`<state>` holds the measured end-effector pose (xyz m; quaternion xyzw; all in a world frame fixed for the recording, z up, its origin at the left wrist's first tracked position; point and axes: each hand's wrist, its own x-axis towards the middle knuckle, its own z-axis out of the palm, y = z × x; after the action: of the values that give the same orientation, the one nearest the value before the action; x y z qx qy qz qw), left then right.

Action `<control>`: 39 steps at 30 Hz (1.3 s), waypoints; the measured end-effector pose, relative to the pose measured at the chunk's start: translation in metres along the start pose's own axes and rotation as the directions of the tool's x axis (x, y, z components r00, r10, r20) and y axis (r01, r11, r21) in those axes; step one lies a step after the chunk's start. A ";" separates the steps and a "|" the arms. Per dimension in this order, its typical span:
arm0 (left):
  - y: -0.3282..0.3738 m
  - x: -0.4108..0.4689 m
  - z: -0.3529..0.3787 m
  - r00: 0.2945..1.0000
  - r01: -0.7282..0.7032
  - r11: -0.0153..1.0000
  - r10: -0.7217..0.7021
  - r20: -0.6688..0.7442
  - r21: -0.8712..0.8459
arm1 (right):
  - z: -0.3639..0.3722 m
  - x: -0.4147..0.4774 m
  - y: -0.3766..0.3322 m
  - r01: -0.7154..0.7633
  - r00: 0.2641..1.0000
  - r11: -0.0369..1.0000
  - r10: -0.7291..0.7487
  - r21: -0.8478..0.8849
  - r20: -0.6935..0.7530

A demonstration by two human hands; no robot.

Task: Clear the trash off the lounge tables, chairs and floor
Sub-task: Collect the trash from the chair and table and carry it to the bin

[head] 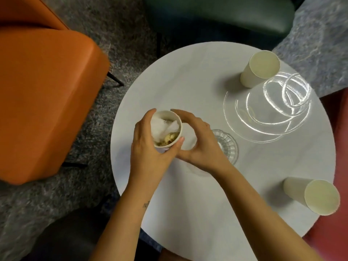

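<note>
White round table (207, 213), orange chair (47, 91), cream paper cups (258, 72), speckled grey carpet (120, 31).

Head view, steeply down onto table (207, 204)

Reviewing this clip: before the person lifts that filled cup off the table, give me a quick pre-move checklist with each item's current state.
1. Left hand wrapped around the filled cup: ok.
2. Right hand gripping anything: not ok, it curves open beside the cup.
3. Trash sits below the cup's rim: ok.
4. Glass dish clear of the right wrist: cannot tell, partly hidden.
5. Two empty paper cups left on the white table: not ok, uncollected.
</note>
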<state>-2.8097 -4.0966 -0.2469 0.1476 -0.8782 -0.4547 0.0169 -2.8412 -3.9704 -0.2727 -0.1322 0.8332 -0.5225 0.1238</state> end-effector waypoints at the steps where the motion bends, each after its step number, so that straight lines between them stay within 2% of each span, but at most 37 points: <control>1: 0.002 0.004 0.002 0.999 -0.014 1.000 0.014 -0.033 0.021 | -0.010 0.001 0.007 -0.013 1.000 1.000 0.013 0.010 -0.026; 3: 0.005 0.012 0.003 0.994 -0.046 0.997 0.052 -0.095 0.062 | -0.030 0.005 0.022 -0.106 0.960 0.992 0.119 0.062 -0.254; 4: 0.008 0.016 0.004 0.991 -0.058 0.995 0.067 -0.115 0.078 | -0.041 0.009 0.032 -0.170 0.888 0.978 0.204 0.119 -0.413; 6: 0.016 0.022 0.009 0.988 -0.082 0.991 0.095 -0.125 0.106 | -0.062 0.022 0.055 -0.310 0.660 0.919 0.392 0.242 -0.641; 7: 0.019 0.025 0.012 0.986 -0.100 0.988 0.114 -0.121 0.118 | -0.073 0.030 0.067 -0.383 0.560 0.877 0.471 0.291 -0.682; 8: 0.022 0.027 0.016 0.985 -0.116 0.985 0.130 -0.113 0.125 | -0.082 0.039 0.077 -0.450 0.492 0.835 0.528 0.316 -0.692; 10: 0.027 0.031 0.025 0.986 -0.132 0.984 0.143 -0.088 0.121 | -0.097 0.059 0.095 -0.530 0.445 0.791 0.566 0.305 -0.694; 13: 0.033 0.038 0.038 0.987 -0.150 0.983 0.156 -0.049 0.101 | -0.110 0.083 0.109 -0.528 0.463 0.805 0.541 0.271 -0.703; 18: 0.049 0.043 0.054 0.981 -0.195 0.979 0.195 0.004 0.057 | -0.120 0.094 0.110 -0.529 0.534 0.833 0.478 0.165 -0.697; 20: 0.060 0.044 0.056 0.972 -0.233 0.972 0.233 -0.020 0.018 | -0.114 0.080 0.103 -0.493 0.607 0.868 0.395 0.062 -0.690; 23: 0.077 0.042 0.056 0.959 -0.282 0.955 0.280 -0.038 -0.094 | -0.094 0.047 0.086 -0.362 0.753 0.927 0.231 -0.095 -0.616; 25: 0.086 0.039 0.058 0.955 -0.294 0.944 0.296 -0.008 -0.148 | -0.083 0.029 0.074 -0.303 0.808 0.937 0.157 -0.172 -0.568; 29: 0.091 0.030 0.069 0.949 -0.275 0.948 0.295 0.116 -0.158 | -0.073 0.011 0.050 -0.256 0.814 0.950 0.111 -0.181 -0.570; 33: 0.082 0.021 0.079 0.915 -0.323 0.946 0.319 0.246 -0.024 | -0.069 -0.008 0.036 -0.176 0.828 0.963 0.033 -0.203 -0.560; 35: 0.078 0.016 0.081 0.901 -0.333 0.943 0.323 0.291 -0.013 | -0.070 -0.019 0.032 -0.177 0.838 0.959 0.028 -0.223 -0.545; 39: 0.076 0.005 0.086 0.915 -0.255 0.967 0.248 0.319 -0.018 | -0.078 -0.044 0.027 -0.216 0.872 0.938 0.060 -0.272 -0.485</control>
<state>-2.8470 -3.9880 -0.2365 -0.0417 -0.8862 -0.4562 -0.0688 -2.8296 -3.8779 -0.2611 0.0407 0.9185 -0.3875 -0.0669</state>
